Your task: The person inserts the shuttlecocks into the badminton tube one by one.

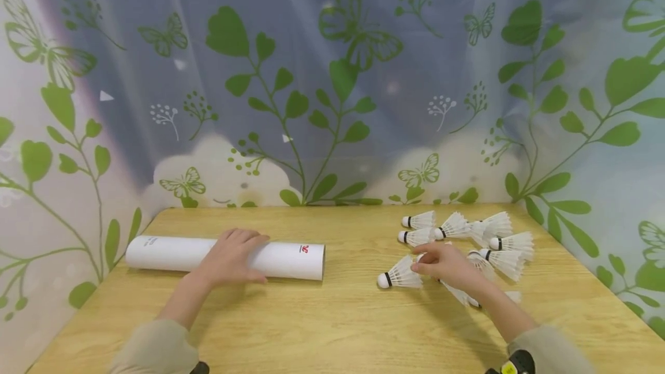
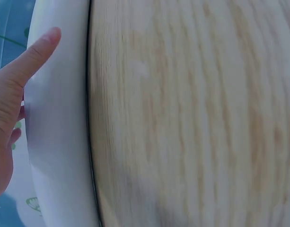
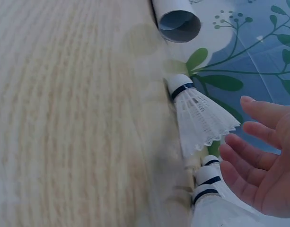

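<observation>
A long white cardboard tube (image 1: pixel 171 253) with a small red logo near its right end lies on its side at the left of the table. Across its middle rests my left hand (image 1: pixel 232 258), holding it, thumb on the near side and fingers over the far side. In the left wrist view the thumb lies along the white tube (image 2: pixel 59 118). My right hand (image 1: pixel 453 270) hovers at the feather end of a white shuttlecock (image 1: pixel 405 275) whose cork points left. The right wrist view shows loosely curled fingers just beside that shuttlecock (image 3: pixel 201 116), with nothing between them.
Several more shuttlecocks (image 1: pixel 452 225) lie in a loose cluster behind and right of my right hand, some partly hidden by it. The wooden table (image 1: pixel 332 328) ends at a patterned curtain (image 1: pixel 312 103) at the back. The tube's right end is open (image 3: pixel 180 26).
</observation>
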Action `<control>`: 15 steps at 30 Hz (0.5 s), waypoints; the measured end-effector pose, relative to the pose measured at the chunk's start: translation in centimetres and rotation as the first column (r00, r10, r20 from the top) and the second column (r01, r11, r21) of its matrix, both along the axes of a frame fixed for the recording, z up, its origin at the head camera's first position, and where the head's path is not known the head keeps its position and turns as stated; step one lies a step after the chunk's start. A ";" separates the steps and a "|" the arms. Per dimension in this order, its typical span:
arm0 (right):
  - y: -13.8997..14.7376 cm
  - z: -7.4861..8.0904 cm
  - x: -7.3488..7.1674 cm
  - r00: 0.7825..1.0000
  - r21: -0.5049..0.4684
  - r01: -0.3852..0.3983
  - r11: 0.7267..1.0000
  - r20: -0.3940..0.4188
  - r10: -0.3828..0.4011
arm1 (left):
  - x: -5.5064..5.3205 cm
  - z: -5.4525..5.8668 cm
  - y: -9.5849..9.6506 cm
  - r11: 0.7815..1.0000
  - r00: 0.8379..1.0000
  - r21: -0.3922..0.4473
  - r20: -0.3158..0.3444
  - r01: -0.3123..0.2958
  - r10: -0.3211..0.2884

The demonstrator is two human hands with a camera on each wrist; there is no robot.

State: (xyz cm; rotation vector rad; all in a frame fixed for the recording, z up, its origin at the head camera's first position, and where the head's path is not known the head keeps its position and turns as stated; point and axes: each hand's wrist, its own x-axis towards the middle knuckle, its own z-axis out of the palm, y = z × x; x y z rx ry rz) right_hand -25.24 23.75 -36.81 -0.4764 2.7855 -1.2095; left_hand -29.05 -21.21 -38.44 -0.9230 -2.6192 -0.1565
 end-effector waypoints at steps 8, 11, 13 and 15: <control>-1.3 -1.1 -0.1 0.998 0.014 0.045 0.999 -0.042 -0.045 | 0.0 0.0 0.1 0.999 1.000 -0.044 0.008 0.005 -0.005; -1.6 -1.4 0.0 0.996 0.013 0.062 0.998 -0.064 -0.061 | 0.1 0.0 0.3 0.999 1.000 -0.052 -0.004 0.014 -0.015; -1.6 -1.5 -0.1 0.994 0.017 0.076 0.997 -0.080 -0.075 | 0.2 0.0 0.3 0.998 1.000 -0.056 -0.009 0.018 -0.018; -1.7 -1.7 -0.1 0.993 0.009 0.089 0.996 -0.080 -0.088 | 0.2 0.0 0.4 0.998 1.000 -0.061 -0.002 0.019 -0.019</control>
